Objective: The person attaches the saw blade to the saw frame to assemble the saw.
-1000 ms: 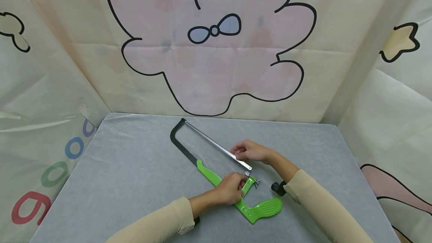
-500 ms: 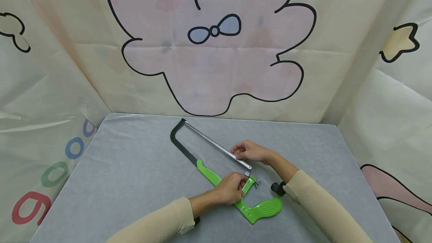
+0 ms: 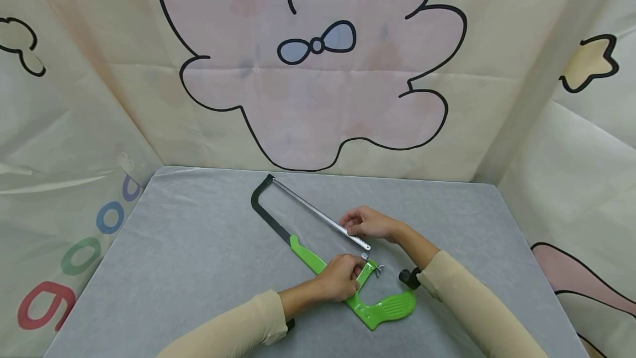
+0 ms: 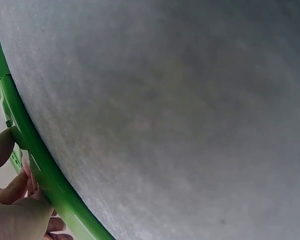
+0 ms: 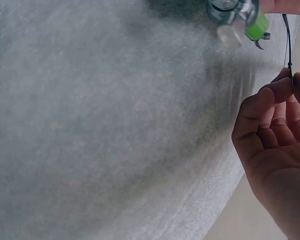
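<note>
A hacksaw with a bright green frame (image 3: pixel 308 256) and a dark bent front arm lies slantwise on the table. My left hand (image 3: pixel 339 278) grips the frame near its rear arm, and the left wrist view shows thumb and fingers around the green edge (image 4: pixel 40 155). My right hand (image 3: pixel 370 222) pinches the silver saw blade (image 3: pixel 313 208) near its rear end. At the far end the blade meets the dark arm's tip. Its rear end sits just apart from the metal blade holder (image 3: pixel 365 257) and wing nut (image 3: pixel 379 269). In the right wrist view the blade (image 5: pixel 289 45) appears edge-on between fingertips.
A grey cloth covers the table (image 3: pixel 199 269). Cream fabric walls with a printed cartoon animal (image 3: pixel 318 98) stand behind it and at both sides. The green saw handle (image 3: pixel 392 307) points right, below my right forearm.
The blade's rear end has turned slightly in my right fingers, so its row of teeth shows differently. Both hands and the saw frame stay in place.
</note>
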Tool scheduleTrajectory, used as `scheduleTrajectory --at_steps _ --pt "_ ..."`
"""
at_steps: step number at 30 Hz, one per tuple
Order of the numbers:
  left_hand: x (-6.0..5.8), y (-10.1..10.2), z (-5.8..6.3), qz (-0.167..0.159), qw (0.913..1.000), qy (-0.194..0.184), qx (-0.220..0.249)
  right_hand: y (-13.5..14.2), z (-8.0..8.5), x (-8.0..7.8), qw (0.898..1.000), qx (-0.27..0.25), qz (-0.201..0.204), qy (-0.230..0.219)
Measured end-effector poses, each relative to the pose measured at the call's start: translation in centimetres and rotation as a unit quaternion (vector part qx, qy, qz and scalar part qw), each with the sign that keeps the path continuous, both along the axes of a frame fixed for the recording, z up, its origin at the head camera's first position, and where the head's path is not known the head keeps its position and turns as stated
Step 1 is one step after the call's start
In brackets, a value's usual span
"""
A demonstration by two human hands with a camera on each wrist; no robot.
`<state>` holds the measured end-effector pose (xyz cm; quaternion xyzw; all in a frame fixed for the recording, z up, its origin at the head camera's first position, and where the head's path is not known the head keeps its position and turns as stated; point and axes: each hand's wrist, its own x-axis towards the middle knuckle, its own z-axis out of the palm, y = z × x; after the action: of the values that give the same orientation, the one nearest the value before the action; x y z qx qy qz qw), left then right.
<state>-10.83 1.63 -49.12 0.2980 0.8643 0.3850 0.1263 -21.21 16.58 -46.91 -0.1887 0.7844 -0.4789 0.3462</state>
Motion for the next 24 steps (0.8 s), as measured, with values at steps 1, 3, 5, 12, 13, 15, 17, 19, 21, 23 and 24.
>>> scheduleTrajectory --at_steps 1,3,5,12,13,15,17,19,21,23,24 --pt "0.0 -0.02 -0.04 0.0 1.0 0.0 0.0 0.0 -0.01 -0.01 1.0 0.0 0.0 0.0" --pt "-0.01 -0.03 -0.05 0.0 1.0 0.0 0.0 0.0 -0.05 -0.03 1.0 0.0 0.0 0.001" --pt "0.02 -0.04 0.03 0.002 1.0 0.001 -0.003 0.02 -0.14 -0.07 1.0 0.001 0.001 0.003" --pt "0.12 -0.01 0.25 0.004 1.0 0.0 -0.006 -0.02 -0.32 -0.17 1.0 0.003 -0.003 0.001" --pt "0.12 0.0 0.26 0.004 1.0 -0.001 -0.007 -0.04 -0.29 -0.15 1.0 0.003 -0.004 0.0" --pt "0.09 0.0 0.26 0.005 1.0 -0.003 -0.007 -0.08 -0.24 -0.11 1.0 0.004 -0.005 -0.001" --pt "0.09 0.01 0.25 0.007 0.9999 -0.006 -0.008 -0.12 -0.19 -0.09 1.0 0.006 -0.006 -0.002" --pt "0.07 0.01 0.24 0.008 0.9999 -0.011 -0.009 -0.15 -0.17 -0.1 1.0 0.007 -0.007 -0.004" --pt "0.07 0.02 0.23 0.009 0.9998 -0.013 -0.007 -0.18 -0.2 -0.12 1.0 0.008 -0.008 -0.006" --pt "0.06 0.02 0.21 0.008 0.9999 -0.011 -0.008 -0.2 -0.26 -0.15 1.0 0.009 -0.011 -0.008" --pt "0.06 0.02 0.2 0.009 0.9999 -0.009 -0.009 -0.21 -0.27 -0.15 1.0 0.009 -0.011 -0.009"
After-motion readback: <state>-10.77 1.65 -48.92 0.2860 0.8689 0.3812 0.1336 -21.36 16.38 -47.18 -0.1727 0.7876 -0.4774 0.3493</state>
